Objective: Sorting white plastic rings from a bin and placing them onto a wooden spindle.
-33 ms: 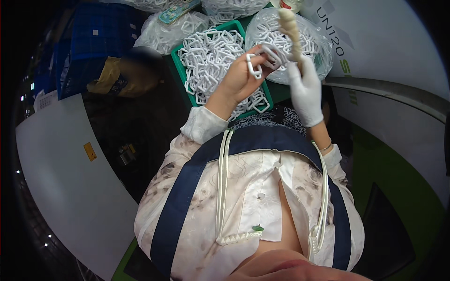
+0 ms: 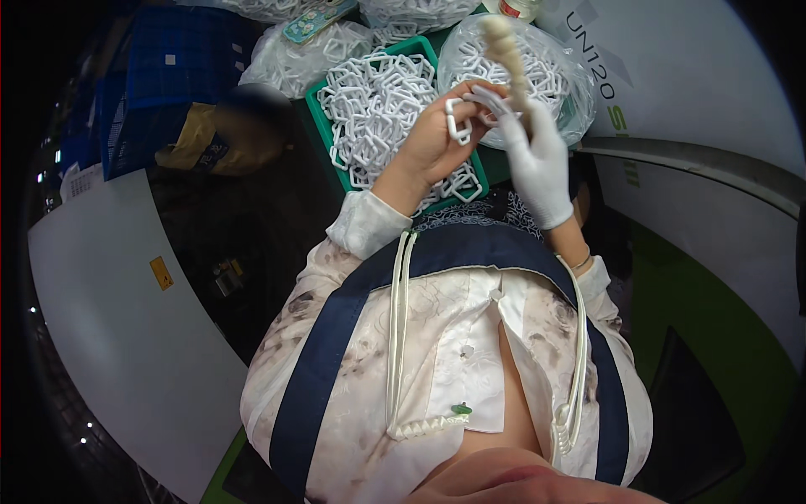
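Note:
My bare left hand (image 2: 445,134) is closed on several white plastic links (image 2: 460,122). One angular link hangs over the fingers, and others stick out toward my right hand. My right hand (image 2: 539,168), in a white knit glove, is closed on a cream stick-like tool (image 2: 504,55) with a lumpy, wrapped-looking shaft. The shaft points up and away from me. The tool's lower end is hidden by the glove, so its kind cannot be told. The gloved fingers reach up against the held links. Under my left hand stands a green tray (image 2: 424,46) heaped with white links (image 2: 369,109).
A clear plastic bag (image 2: 579,92) of white links lies behind my right hand. More filled bags (image 2: 306,63) sit at the back, with a patterned flat teal object (image 2: 319,21) on one. Blue crates (image 2: 176,59) and a brown sack (image 2: 197,139) are at left; a white panel (image 2: 672,67) stands right.
My gloved right hand has shifted left toward the links, and the cream tool has moved left with it. My left hand has stayed nearly in place, still holding the links.

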Motion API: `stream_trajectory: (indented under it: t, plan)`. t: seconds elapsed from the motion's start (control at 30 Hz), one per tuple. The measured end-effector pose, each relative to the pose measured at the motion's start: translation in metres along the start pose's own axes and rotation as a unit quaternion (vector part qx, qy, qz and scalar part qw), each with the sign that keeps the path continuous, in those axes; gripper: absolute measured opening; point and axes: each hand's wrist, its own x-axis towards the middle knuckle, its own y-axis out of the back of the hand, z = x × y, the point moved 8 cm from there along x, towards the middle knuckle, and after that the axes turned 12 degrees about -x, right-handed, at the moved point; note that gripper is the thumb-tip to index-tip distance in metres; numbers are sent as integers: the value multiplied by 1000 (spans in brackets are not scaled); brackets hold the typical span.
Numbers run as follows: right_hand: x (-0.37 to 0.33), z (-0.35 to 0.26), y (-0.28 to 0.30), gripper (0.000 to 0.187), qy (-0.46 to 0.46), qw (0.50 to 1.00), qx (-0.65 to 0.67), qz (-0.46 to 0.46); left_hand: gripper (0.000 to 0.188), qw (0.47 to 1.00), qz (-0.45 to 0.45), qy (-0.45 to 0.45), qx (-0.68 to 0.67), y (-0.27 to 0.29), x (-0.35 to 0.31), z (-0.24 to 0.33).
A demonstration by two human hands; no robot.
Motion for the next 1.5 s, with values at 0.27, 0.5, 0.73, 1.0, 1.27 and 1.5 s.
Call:
stream_trajectory:
  t: [0.27, 0.5, 0.73, 1.0, 1.27, 1.5]
  plan:
    - [-11, 3, -4, 24, 1, 989, 145, -12, 35, 977, -89, 63, -183, -11, 4, -15]
    - [-11, -14, -10, 27, 39, 998, -50, -12, 38, 985, -98, 35, -135, -22, 5, -19]
    - [-4, 6, 18, 26, -17, 993, 112, 35, 35, 994, -82, 39, 54, -25, 0, 2]
    - [11, 4, 77, 38, 58, 972, 12, 227, 38, 719, -6, -472, 510, -64, 0, 78]
    - [3, 150, 71, 38, -169, 970, -151, 91, 54, 538, 72, -397, 740, 10, 0, 83]
    - [35, 154, 22, 30, -196, 885, -416, -75, 48, 512, 211, -334, 763, 79, -22, 139]
